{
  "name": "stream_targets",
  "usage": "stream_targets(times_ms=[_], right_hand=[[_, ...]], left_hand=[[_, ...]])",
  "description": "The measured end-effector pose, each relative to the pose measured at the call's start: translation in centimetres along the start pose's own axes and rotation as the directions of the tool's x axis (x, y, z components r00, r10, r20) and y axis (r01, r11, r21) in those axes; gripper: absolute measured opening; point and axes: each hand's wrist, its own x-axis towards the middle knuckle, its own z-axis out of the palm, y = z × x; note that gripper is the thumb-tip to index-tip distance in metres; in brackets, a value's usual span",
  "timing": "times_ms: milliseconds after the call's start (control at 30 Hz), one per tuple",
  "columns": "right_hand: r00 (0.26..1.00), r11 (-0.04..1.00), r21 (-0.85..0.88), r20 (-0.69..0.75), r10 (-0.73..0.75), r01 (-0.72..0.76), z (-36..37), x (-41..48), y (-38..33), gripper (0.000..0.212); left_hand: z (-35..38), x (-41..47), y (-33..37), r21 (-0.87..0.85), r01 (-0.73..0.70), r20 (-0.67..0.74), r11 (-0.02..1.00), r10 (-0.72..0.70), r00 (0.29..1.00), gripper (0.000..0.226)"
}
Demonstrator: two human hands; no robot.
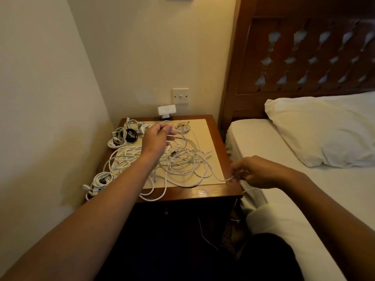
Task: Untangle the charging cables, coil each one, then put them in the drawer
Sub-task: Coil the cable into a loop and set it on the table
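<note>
Head view: the tangle of white cables (182,163) is sprawled all over the middle of the nightstand (215,191), with a few coiled bundles (116,136) along its 9-to-11 o'clock edge. The person's left hand (157,138) pinches a strand up near 12 o'clock. The right hand (255,172) pinches a strand just off the 4 o'clock corner, next to the bed (253,138).
</note>
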Motion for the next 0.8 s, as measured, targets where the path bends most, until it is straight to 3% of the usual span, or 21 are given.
stream_targets(times_ms=[167, 233, 300, 367, 567, 700, 800], right_hand=[[0.986, 0.993, -0.041, 0.118, 0.115, -0.111, 1.8, 0.9, -0.1, 0.021], [0.973, 0.986, -0.056, 0.161, 0.164, -0.157, 2.8, 1.9, -0.5, 0.034], [0.978, 0.982, -0.017, 0.092, 0.188, -0.187, 4.2, 3.6, -1.6, 0.054], [0.975, 0.975, 0.010, -0.019, 0.221, -0.221, 6.3, 5.7, -3.1, 0.061], [0.894, 0.960, 0.064, -0.352, 0.278, -0.274, 10.8, 9.5, -3.8, 0.017], [0.823, 0.945, 0.165, -0.464, 0.327, -0.282, 10.4, 8.8, -2.3, 0.020], [0.793, 0.921, 0.196, -0.469, 0.389, -0.336, 9.7, 8.0, -1.3, 0.025]], left_hand=[[-1.1, -1.7, -0.3, -0.005, -0.018, 0.106, 1.000, 0.018, 0.994, 0.014], [-1.1, -2.5, -0.2, -0.011, -0.040, 0.127, 0.999, 0.041, 0.991, 0.012], [-1.1, -3.1, -0.4, -0.031, -0.035, 0.150, 0.999, 0.040, 0.988, 0.012], [-1.1, -3.6, -0.7, -0.037, -0.017, 0.175, 0.999, 0.024, 0.984, 0.012], [-2.3, -3.5, -1.0, 0.085, -0.091, 0.173, 0.992, 0.075, 0.982, 0.020], [-3.4, -2.7, -1.3, 0.288, -0.189, 0.153, 0.939, 0.149, 0.977, 0.024], [-3.4, -3.0, -1.4, 0.366, -0.201, 0.218, 0.908, 0.126, 0.968, 0.019]])
